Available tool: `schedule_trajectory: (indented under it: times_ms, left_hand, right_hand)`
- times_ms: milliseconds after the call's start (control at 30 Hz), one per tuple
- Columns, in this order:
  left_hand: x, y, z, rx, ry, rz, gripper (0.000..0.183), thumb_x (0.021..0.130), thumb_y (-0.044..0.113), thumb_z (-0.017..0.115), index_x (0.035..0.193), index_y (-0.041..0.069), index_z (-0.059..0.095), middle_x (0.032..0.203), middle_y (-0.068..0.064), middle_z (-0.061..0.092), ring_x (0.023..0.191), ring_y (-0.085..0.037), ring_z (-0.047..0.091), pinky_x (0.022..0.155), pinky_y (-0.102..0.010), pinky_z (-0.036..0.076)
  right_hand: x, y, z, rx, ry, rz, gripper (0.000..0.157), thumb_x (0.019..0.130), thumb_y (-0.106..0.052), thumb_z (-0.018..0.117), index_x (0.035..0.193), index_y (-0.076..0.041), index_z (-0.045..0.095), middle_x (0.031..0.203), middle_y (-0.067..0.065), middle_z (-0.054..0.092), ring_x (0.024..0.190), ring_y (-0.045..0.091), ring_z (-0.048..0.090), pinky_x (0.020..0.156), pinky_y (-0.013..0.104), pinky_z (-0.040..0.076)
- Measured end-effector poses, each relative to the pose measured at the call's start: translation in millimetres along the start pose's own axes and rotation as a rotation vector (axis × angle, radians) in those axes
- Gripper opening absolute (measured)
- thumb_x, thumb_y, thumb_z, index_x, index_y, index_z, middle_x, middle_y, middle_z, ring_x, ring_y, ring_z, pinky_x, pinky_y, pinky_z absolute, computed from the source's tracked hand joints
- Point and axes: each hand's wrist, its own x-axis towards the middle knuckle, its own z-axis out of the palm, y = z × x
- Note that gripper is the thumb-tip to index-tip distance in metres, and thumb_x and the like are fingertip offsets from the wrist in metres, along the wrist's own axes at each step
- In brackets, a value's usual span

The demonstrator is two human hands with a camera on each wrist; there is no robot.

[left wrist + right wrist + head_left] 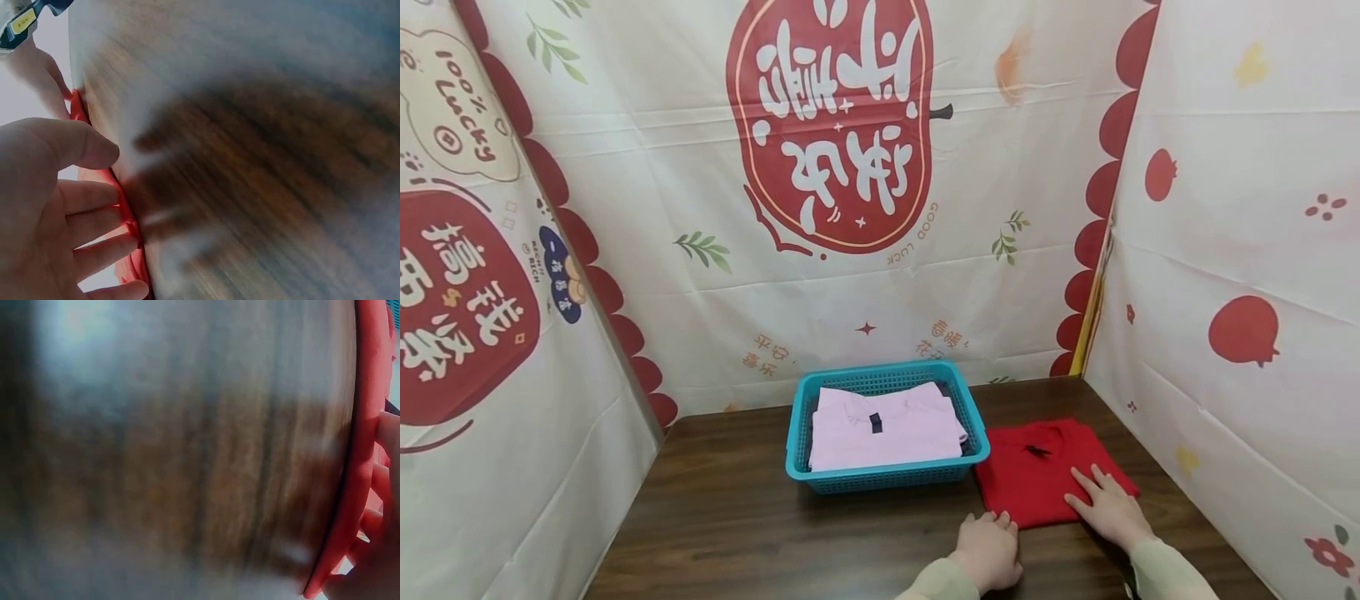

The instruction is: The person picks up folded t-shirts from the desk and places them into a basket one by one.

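Note:
A folded red shirt lies flat on the brown table, its collar and dark neck label toward the far side. My right hand rests on the shirt's near right part with fingers spread. In the right wrist view its fingers lie over the folded red edge. My left hand is at the shirt's near left corner, fingertips right at the edge. The left wrist view shows the left fingers straight beside the red cloth, with nothing gripped.
Left of the shirt stands a teal plastic basket holding a folded pale pink shirt with darker cloth beneath it. The wooden table extends to the left. Printed white curtains enclose the back and sides.

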Motion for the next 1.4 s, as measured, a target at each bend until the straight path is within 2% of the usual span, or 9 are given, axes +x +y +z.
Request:
schedule_trajectory:
  times_ms: [333, 667, 1067, 1267, 1400]
  left_hand:
    - [-8.5, 4.2, -1.8, 0.046, 0.004, 0.017, 0.051, 0.085, 0.047, 0.065, 0.132, 0.029, 0.059, 0.135, 0.015, 0.052, 0.122, -0.006, 0.046, 0.093, -0.035, 0.045]
    - [-17.3, 5.1, -5.1, 0.034, -0.007, 0.044, 0.051, 0.085, 0.046, 0.067, 0.131, 0.025, 0.06, 0.131, 0.014, 0.054, 0.117, -0.007, 0.049, 0.088, -0.033, 0.047]
    - [-29.5, 12.4, 1.3, 0.055, 0.071, 0.031, 0.052, 0.081, 0.049, 0.071, 0.127, 0.027, 0.063, 0.13, 0.015, 0.055, 0.116, -0.006, 0.05, 0.084, -0.029, 0.048]
    - [-29.4, 14.4, 3.7, 0.048, 0.036, 0.018, 0.051, 0.083, 0.049, 0.069, 0.129, 0.028, 0.062, 0.132, 0.015, 0.054, 0.119, -0.005, 0.048, 0.087, -0.029, 0.047]
    - [-30.7, 13.9, 3.1, 0.042, 0.026, 0.027, 0.051, 0.084, 0.049, 0.068, 0.13, 0.028, 0.062, 0.132, 0.015, 0.054, 0.119, -0.005, 0.048, 0.087, -0.028, 0.047]
  right_hand:
    - [-9, -5, 0.9, -0.003, 0.009, -0.01, 0.071, 0.093, -0.054, 0.053, 0.138, 0.002, 0.049, 0.141, 0.041, 0.031, 0.127, 0.061, 0.028, 0.091, 0.077, 0.026]
    - [-14, -6, 5.1, 0.0, 0.018, -0.001, 0.073, 0.092, -0.056, 0.053, 0.139, 0.0, 0.049, 0.142, 0.04, 0.031, 0.127, 0.06, 0.028, 0.092, 0.077, 0.025]
    - [-29, -9, 3.9, 0.017, 0.022, 0.007, 0.075, 0.092, -0.058, 0.052, 0.139, 0.001, 0.049, 0.142, 0.04, 0.03, 0.127, 0.061, 0.027, 0.091, 0.078, 0.023]
    - [-33, -8, 7.3, 0.027, 0.014, 0.019, 0.077, 0.092, -0.06, 0.051, 0.139, 0.0, 0.049, 0.142, 0.04, 0.03, 0.127, 0.062, 0.026, 0.091, 0.079, 0.022]
    - [-35, -9, 7.5, 0.02, 0.044, 0.006, 0.075, 0.092, -0.059, 0.052, 0.138, 0.0, 0.05, 0.142, 0.04, 0.031, 0.127, 0.061, 0.027, 0.09, 0.079, 0.023]
